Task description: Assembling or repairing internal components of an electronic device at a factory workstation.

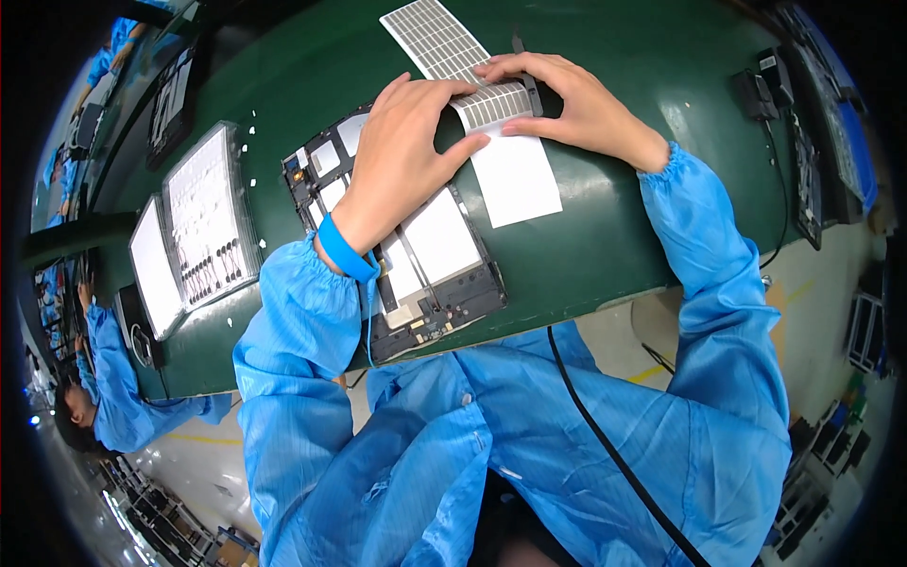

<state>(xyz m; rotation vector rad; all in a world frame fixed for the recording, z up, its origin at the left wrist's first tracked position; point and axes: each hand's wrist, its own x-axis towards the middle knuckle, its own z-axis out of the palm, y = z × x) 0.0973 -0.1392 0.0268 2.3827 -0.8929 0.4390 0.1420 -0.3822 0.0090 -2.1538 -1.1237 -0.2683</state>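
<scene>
Both my hands work at a sheet of small grey rectangular labels (435,42) on white backing, which curls over in the middle and shows its plain white backing nearer me. My left hand (402,142), with a blue wrist strap (342,250), pinches the left edge of the curl between thumb and fingers. At the right end, the thumb and fingers of my right hand (581,104) close around the curl. A dark piece (534,97) shows partly behind the right hand; its kind is unclear. Beneath my left hand and wrist lies an opened tablet chassis (458,302) with white battery cells (439,236).
On the green table (624,236), a clear tray (213,203) of small wired parts and a white panel (156,269) lie left. Black adapters (754,94) with a cord sit right. A black cable (605,439) crosses my lap. A person in blue (142,406) sits far left.
</scene>
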